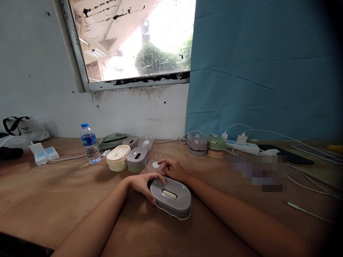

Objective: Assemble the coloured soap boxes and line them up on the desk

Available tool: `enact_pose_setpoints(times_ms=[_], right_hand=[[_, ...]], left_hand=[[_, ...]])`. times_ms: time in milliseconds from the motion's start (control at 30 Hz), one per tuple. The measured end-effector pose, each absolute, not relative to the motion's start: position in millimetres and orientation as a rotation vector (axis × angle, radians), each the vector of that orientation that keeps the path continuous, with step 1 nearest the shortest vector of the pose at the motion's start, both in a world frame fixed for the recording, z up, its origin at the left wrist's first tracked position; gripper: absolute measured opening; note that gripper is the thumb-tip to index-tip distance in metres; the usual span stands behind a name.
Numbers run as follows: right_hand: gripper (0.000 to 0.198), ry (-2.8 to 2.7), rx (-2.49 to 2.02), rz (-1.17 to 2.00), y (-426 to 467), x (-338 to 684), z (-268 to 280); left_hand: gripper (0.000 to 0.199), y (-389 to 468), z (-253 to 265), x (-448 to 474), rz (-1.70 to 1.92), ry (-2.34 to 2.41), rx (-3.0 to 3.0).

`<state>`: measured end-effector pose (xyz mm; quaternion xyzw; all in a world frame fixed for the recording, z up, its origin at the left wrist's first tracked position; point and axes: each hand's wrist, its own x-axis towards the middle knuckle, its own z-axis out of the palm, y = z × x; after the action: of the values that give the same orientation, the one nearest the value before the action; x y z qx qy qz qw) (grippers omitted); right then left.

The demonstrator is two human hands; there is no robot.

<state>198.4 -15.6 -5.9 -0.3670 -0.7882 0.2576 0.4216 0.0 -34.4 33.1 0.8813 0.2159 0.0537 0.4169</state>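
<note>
My left hand [144, 184] is closed around the back left side of a grey oval box [183, 194], thumb at its near side and fingers over the top edge. The box rests on the table, with a slot in its top showing something cream-coloured inside. Just behind it, my right hand [174, 169] has its thumb and bent fingers at the right edge of a clear plastic lid [150, 163] marked with a white round spot. To the left stand a stack of cream oval trays [116, 162] and a grey slotted lid [132, 155] on green pieces.
More grey lids [130, 140] and clear lids [147, 142] lie behind. A water bottle [89, 144] stands left, near a green pouch [111, 140]. Boxes in grey [197, 144] and green [216, 142] stand back right, beside a power strip [245, 147] and cables. A white-tipped cable [302, 208] lies right.
</note>
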Motion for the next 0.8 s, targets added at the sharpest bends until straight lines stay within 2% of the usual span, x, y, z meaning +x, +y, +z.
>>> enact_pose_setpoints(times_ms=[133, 200, 333, 400, 467, 667, 800], right_hand=[[0.022, -1.789, -0.968, 0.728, -36, 216, -6], [0.026, -1.762, -0.966, 0.812, -56, 230, -4], [0.058, -1.901, -0.867, 1.042, -102, 253, 4], [0.076, -2.071, -0.918, 0.914, -118, 258, 8], [0.085, -2.190, -1.001, 0.744, -125, 259, 11], [0.085, -2.241, -0.983, 0.663, -113, 262, 6], [0.082, -2.185, -0.977, 0.703, -111, 264, 5]], left_hand=[[0.071, -31, 24, 1, 0.240, 0.522, 2.007], [0.070, -32, 20, 4, 0.287, 0.511, 1.982], [0.068, -39, 17, 14, 0.342, 0.565, 2.058], [0.073, -45, 18, 19, 0.346, 0.587, 2.106], [0.077, -50, 20, 22, 0.342, 0.587, 2.144], [0.089, -50, 20, 22, 0.350, 0.583, 2.186], [0.088, -47, 17, 21, 0.370, 0.551, 2.174]])
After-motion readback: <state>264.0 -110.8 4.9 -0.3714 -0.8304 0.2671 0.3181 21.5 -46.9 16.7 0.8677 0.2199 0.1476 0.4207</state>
